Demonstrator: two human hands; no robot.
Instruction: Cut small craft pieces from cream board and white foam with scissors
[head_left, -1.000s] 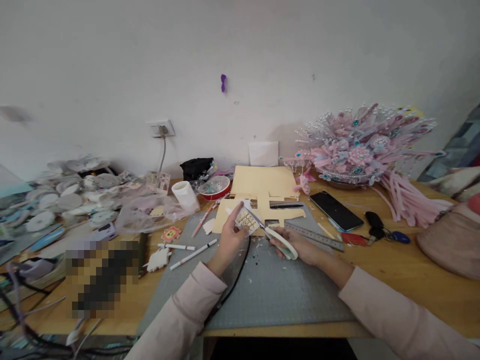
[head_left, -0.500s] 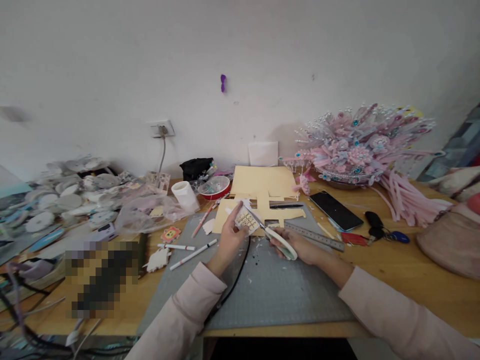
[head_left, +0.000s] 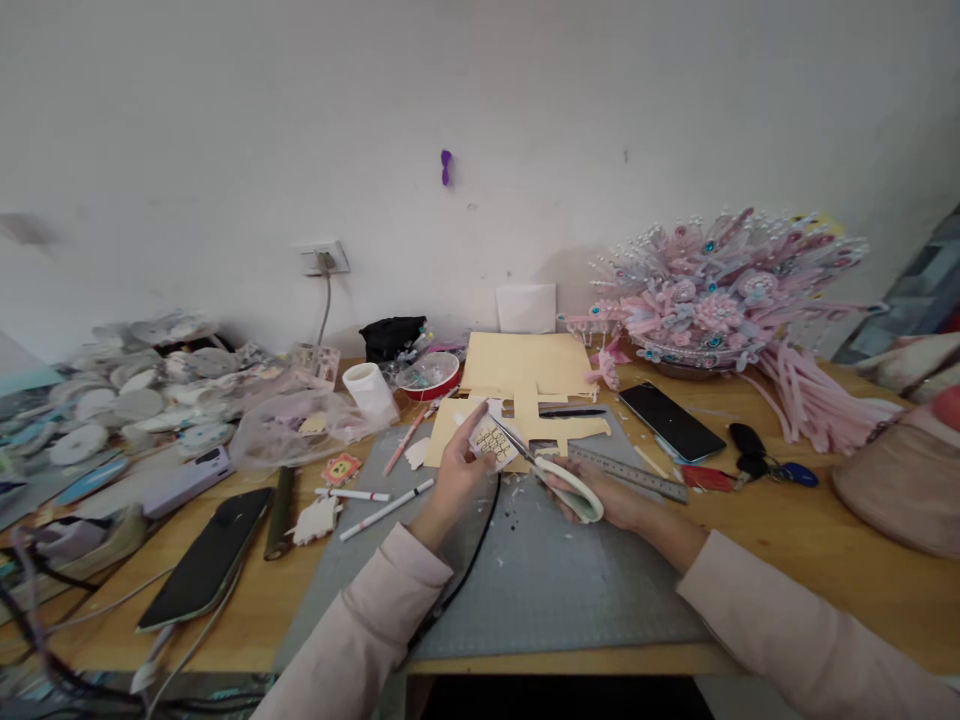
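One red bowl (head_left: 448,386) at the back of the table holds clear material, too small to identify; both forearms reach forward over the grey mat (head_left: 540,590), converging. The left hand (head_left: 457,475), index finger extended, pinches a small patterned card (head_left: 493,440) above the mat; the right hand (head_left: 611,490) is closed around the handles of the scissors (head_left: 555,468), their blades overlapping the card in view; actual cutting contact cannot be told.
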